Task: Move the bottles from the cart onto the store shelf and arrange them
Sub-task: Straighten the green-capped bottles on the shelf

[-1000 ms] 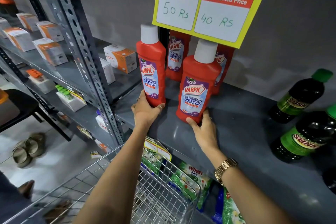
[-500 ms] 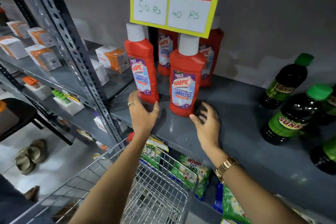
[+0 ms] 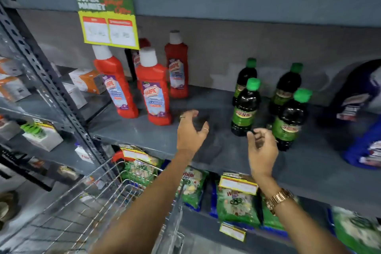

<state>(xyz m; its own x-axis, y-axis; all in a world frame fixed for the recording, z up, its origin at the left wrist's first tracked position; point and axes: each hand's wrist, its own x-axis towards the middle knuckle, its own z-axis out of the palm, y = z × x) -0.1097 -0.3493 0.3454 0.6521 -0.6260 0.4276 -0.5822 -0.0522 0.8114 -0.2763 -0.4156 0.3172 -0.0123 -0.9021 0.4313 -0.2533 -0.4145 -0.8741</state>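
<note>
Head view: the left hand hovers over the grey shelf, just right of the nearest red cleaner bottle, touching nothing. The right hand hangs low between the left dark bottle and the right dark bottle (contact unclear, the frame is blurred). Both hands are loosely curled and empty. The red cleaner bottle stands upright, white-capped, purple-labelled; the dark bottles have green caps and labels.

A dark, green-capped pair
Left bottle and right bottle are stood upright, well right of the yellow price sign.
</note>
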